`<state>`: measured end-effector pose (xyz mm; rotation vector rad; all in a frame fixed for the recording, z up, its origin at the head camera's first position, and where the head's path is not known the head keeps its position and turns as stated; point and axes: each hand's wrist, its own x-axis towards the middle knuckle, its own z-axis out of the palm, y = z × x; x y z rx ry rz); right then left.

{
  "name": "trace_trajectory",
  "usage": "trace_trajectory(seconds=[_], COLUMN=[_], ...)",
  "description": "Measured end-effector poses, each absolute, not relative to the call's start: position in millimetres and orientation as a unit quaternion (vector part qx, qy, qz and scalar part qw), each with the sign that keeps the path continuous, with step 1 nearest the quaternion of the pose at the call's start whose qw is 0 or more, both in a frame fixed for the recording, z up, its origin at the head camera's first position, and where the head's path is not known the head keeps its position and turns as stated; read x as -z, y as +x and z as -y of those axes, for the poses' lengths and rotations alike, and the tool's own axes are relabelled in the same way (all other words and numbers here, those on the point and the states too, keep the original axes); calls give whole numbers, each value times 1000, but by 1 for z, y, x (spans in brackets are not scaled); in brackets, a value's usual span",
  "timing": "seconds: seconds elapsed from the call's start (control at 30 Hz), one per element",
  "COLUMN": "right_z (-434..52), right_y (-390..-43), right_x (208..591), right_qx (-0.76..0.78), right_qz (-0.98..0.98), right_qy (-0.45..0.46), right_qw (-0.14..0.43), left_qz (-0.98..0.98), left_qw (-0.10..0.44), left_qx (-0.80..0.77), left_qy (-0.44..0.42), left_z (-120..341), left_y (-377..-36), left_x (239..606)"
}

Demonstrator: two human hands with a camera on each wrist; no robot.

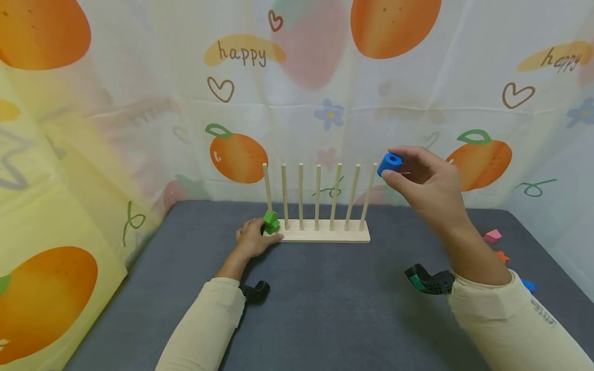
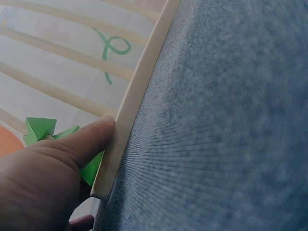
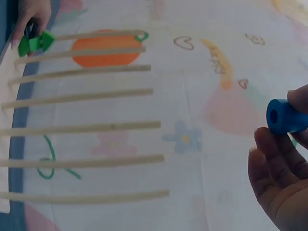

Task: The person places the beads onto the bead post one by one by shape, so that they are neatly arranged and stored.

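Note:
A wooden peg stand (image 1: 325,236) with a row of several upright pegs stands on the table. Green blocks (image 1: 271,222) are threaded low on its leftmost peg. My left hand (image 1: 252,239) grips the left end of the base, its thumb (image 2: 96,137) along the front edge and its other fingers mostly hidden. High at the right, my right hand (image 1: 429,180) pinches a blue cylinder bead (image 1: 390,163) between thumb and fingers, near the top of the rightmost peg. In the right wrist view, the hole of the blue bead (image 3: 284,117) faces the pegs, and the bead is apart from them.
Along the table's right side lie a pink block (image 1: 492,236), an orange star-shaped piece (image 1: 502,256) and a blue piece (image 1: 528,285), the last two partly hidden by the right arm. A fruit-patterned curtain (image 1: 297,118) hangs directly behind the table (image 1: 334,304).

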<state>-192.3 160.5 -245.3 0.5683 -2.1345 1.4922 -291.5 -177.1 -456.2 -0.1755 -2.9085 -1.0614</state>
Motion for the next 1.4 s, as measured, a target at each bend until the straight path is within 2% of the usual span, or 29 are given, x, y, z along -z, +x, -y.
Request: trace_trajectory(seconds=[0.4, 0.67, 1.2, 1.4], right_z=[-117, -95, -46, -39], right_y=[-231, -252, -291, -296], right_x=[238, 244, 262, 270], right_qx=[-541, -557, -504, -552], right_qz=[769, 768, 834, 814], right_qy=[257, 256, 187, 166], right_qw=[223, 185, 121, 75], left_qz=[938, 939, 937, 938], left_qw=[18, 14, 15, 14], left_qx=[342, 339, 346, 343], left_qy=[-57, -53, -56, -51], left_z=[178, 179, 178, 178], left_y=[-290, -291, -289, -292], left_x=[457, 459, 455, 455])
